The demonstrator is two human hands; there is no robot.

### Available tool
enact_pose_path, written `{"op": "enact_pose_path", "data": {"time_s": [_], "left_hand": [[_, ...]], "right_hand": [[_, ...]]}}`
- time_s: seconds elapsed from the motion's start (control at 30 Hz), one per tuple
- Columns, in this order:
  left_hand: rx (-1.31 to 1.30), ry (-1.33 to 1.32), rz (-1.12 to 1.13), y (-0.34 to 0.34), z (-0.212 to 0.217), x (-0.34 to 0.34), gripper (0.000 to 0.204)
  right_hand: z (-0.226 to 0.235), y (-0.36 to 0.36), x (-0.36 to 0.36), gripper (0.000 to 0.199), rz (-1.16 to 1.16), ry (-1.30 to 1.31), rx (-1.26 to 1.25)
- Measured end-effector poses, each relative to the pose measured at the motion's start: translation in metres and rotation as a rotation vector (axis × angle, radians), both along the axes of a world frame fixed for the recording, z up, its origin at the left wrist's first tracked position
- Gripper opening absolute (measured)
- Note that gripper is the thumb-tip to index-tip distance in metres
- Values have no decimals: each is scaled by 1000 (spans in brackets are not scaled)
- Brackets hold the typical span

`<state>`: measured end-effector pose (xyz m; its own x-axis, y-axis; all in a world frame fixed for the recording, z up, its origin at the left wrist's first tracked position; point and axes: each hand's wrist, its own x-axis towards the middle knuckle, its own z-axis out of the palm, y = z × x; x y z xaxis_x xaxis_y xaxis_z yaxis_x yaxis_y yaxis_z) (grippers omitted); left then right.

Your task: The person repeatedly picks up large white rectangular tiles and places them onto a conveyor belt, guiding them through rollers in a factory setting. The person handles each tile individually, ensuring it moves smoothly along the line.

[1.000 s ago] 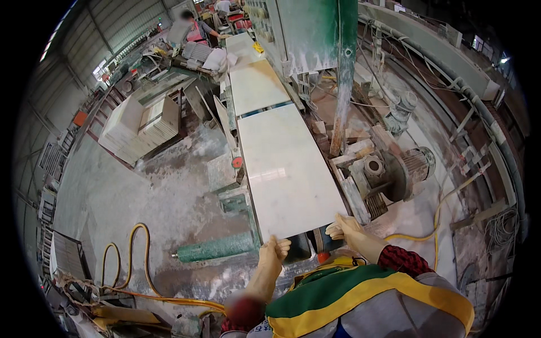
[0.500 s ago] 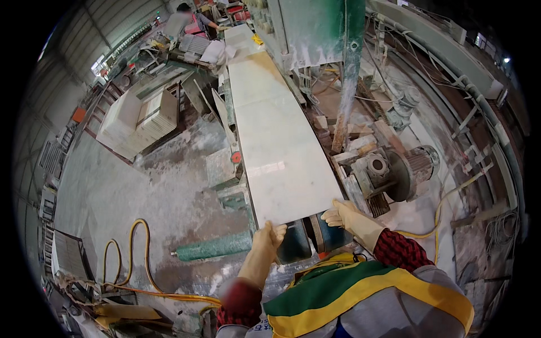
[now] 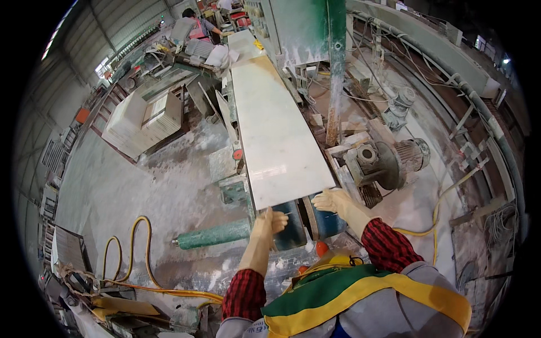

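A long polished white stone slab (image 3: 284, 146) lies on a narrow conveyor running away from me. Beneath its near end shows a dark blue belt (image 3: 290, 228), split by a dark gap. My left hand (image 3: 271, 221), in a pale glove, is just below the slab's near left corner with fingers curled in; whether it touches the edge is hard to tell. My right hand (image 3: 341, 204), gloved alike, hovers by the near right corner, fingers stretched toward the left over the belt. Nothing shows in either hand.
A green roller (image 3: 214, 234) juts out left of the conveyor. Stacked pale slabs (image 3: 143, 121) stand farther left. At right sits a dusty motor (image 3: 389, 163) below a green machine housing (image 3: 301, 34). A yellow hose (image 3: 147, 253) loops on the floor. Another person (image 3: 197, 25) is at the far end.
The slab's near edge is farther from me, baring more of the blue belt. Both hands have come off or nearly off its near corners and shifted slightly forward.
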<state>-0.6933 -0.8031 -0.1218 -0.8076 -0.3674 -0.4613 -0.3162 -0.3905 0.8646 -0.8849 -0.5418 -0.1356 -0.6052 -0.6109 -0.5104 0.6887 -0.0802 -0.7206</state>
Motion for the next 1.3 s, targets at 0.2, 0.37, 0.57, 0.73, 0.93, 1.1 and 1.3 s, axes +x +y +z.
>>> {"op": "enact_pose_path", "data": {"time_s": [0.2, 0.37, 0.57, 0.73, 0.93, 1.1, 1.3], "left_hand": [[0, -181, 64, 21, -79, 157, 67], [3, -373, 363, 74, -104, 301, 60], [137, -526, 819, 224, -137, 419, 53], [56, -850, 474, 376, -74, 461, 60], [267, -799, 918, 473, -96, 527, 56], [234, -599, 1135, 502, -109, 550, 54], [78, -453, 1118, 501, -122, 610, 56]], "right_hand": [[-41, 55, 61, 56, 245, -231, -380], [-32, 51, 95, 53, 513, -159, -202], [-30, -12, 134, 50, 737, -210, 168], [-69, 2, 174, 49, 949, -119, 177], [-116, 43, 244, 61, 1179, -271, 430], [-61, 17, 321, 58, 1355, -73, 354], [-27, -18, 462, 43, 1372, 85, 41]]}}
